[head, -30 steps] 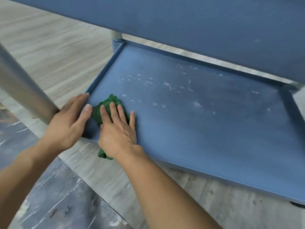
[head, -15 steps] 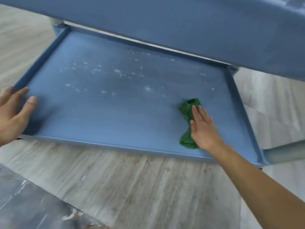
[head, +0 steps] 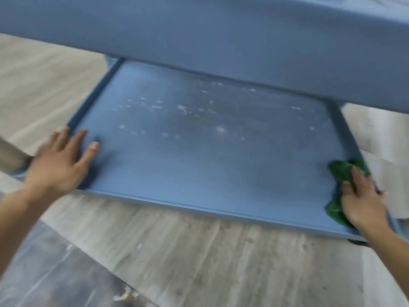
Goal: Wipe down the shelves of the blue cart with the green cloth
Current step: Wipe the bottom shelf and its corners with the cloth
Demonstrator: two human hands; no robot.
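The blue cart's lower shelf (head: 210, 165) fills the middle of the head view, with white specks scattered over its back half. An upper shelf (head: 221, 41) overhangs it along the top. The crumpled green cloth (head: 342, 173) lies in the shelf's front right corner, against the right rim. My right hand (head: 363, 200) presses flat on the cloth, fingers pointing away from me. My left hand (head: 59, 165) rests spread on the shelf's front left corner and holds nothing.
Pale wood-grain floor (head: 210, 251) runs in front of the cart and on both sides. A darker marbled floor patch (head: 55, 273) lies at the lower left. A metal cart post (head: 11, 156) shows at the left edge.
My right hand has swept the green cloth from the shelf's left corner across the front to the right corner. My left hand stayed on the left corner. The view shifted.
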